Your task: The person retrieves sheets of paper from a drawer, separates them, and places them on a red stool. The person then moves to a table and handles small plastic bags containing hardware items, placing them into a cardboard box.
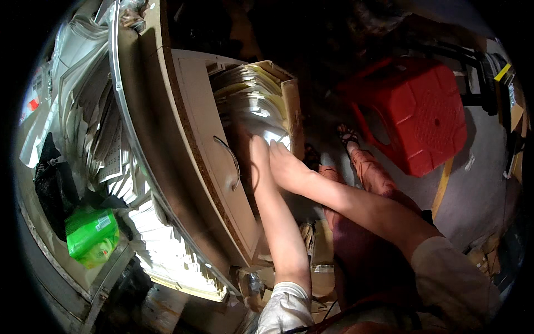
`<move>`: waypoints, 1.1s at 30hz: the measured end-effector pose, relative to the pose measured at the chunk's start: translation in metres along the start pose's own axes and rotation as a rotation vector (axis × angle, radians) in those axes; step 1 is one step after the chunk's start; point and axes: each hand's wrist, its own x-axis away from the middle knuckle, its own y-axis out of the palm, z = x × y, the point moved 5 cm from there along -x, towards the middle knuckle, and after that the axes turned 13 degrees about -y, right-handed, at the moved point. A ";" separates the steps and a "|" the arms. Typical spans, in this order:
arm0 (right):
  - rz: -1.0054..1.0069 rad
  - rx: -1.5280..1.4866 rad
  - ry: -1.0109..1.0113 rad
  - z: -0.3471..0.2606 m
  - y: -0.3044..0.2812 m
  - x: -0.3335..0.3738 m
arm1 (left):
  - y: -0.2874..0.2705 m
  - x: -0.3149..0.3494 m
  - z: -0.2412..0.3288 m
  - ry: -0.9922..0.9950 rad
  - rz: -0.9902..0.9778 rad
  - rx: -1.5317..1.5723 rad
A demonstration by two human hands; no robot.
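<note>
Both my hands reach down to a stack of paper sheets in an open cardboard box. My left hand lies at the near end of the stack, between the box and a pale wooden panel with a curved metal handle. Its fingers are lost in shadow and glare. Right beside it, my right hand is at the box's near edge with its fingertips pointing down among the bright sheets. I cannot make out whether either hand grips a sheet.
A red plastic stool lies tipped on the floor at the right. To the left, a metal-edged surface carries heaps of papers, a black bag and a green packet. Crumpled cardboard lies near my legs.
</note>
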 end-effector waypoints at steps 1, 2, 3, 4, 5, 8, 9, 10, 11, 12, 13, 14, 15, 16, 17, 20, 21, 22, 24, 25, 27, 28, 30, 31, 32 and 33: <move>-0.028 0.005 0.012 0.009 0.005 0.012 | 0.002 0.011 0.025 -0.046 -0.058 -0.005; -0.056 0.009 0.024 0.017 0.011 0.023 | 0.015 0.016 0.032 -0.040 -0.089 -0.024; -0.051 0.003 0.006 0.015 0.008 0.018 | 0.005 0.012 0.032 -0.040 -0.078 -0.060; -0.069 0.033 -0.012 0.013 0.006 0.015 | -0.001 0.010 0.031 -0.040 -0.070 -0.096; -0.090 0.065 -0.026 0.013 0.004 0.013 | -0.005 0.008 0.031 -0.032 -0.034 -0.056; -0.071 0.106 -0.053 0.007 0.003 0.007 | -0.004 -0.003 0.011 -0.046 0.028 0.126; -0.050 0.112 -0.064 0.004 0.001 0.005 | -0.001 -0.013 -0.011 -0.074 0.026 0.233; -0.060 0.110 -0.069 0.004 0.000 0.005 | 0.006 -0.022 -0.023 -0.108 0.034 0.309; -0.067 0.106 -0.076 0.004 -0.004 0.004 | 0.011 -0.031 -0.036 -0.139 0.047 0.383; -0.081 0.105 -0.076 0.007 -0.002 0.006 | 0.015 -0.037 -0.031 -0.178 0.070 0.423; -0.082 0.097 -0.070 0.009 0.000 0.008 | 0.017 -0.038 -0.028 -0.216 0.094 0.462; -0.083 0.088 -0.065 0.010 0.002 0.008 | 0.023 -0.037 -0.027 -0.312 0.041 0.447; -0.087 0.083 -0.058 0.012 0.003 0.010 | 0.023 -0.034 -0.014 -0.343 0.011 0.433; -0.073 0.077 -0.056 0.012 0.003 0.010 | 0.021 -0.035 -0.011 -0.364 -0.007 0.417; -0.059 0.071 -0.053 0.011 0.003 0.010 | 0.019 -0.037 -0.007 -0.370 -0.021 0.406; -0.028 0.044 -0.057 0.011 0.000 0.010 | 0.018 -0.043 -0.011 -0.367 -0.049 0.379; -0.020 0.036 -0.059 0.013 -0.003 0.010 | 0.019 -0.047 -0.013 -0.362 -0.052 0.366; -0.026 0.046 -0.064 0.015 -0.006 0.011 | 0.021 -0.047 -0.015 -0.361 -0.060 0.354; -0.009 0.055 -0.098 0.006 -0.019 0.005 | 0.003 -0.048 -0.030 -0.358 -0.034 0.297; 0.054 -0.007 -0.052 0.011 -0.019 0.011 | 0.016 -0.044 -0.034 -0.353 -0.063 0.270; 0.196 -0.141 0.020 0.013 -0.025 0.019 | 0.023 -0.037 -0.052 -0.353 -0.119 0.161; 0.187 -0.173 0.001 0.010 -0.030 0.020 | 0.020 -0.033 -0.065 -0.357 -0.156 0.067; 0.162 -0.231 -0.027 0.009 -0.037 0.029 | 0.013 -0.014 -0.082 -0.333 -0.159 -0.042; 0.143 -0.290 -0.006 0.010 -0.034 0.034 | 0.008 -0.006 -0.074 -0.269 -0.059 -0.017; 0.154 -0.307 0.008 0.012 -0.033 0.038 | 0.006 0.003 -0.063 -0.201 0.061 0.012; 0.166 -0.324 0.015 0.012 -0.035 0.041 | 0.000 0.014 -0.050 -0.131 0.185 0.033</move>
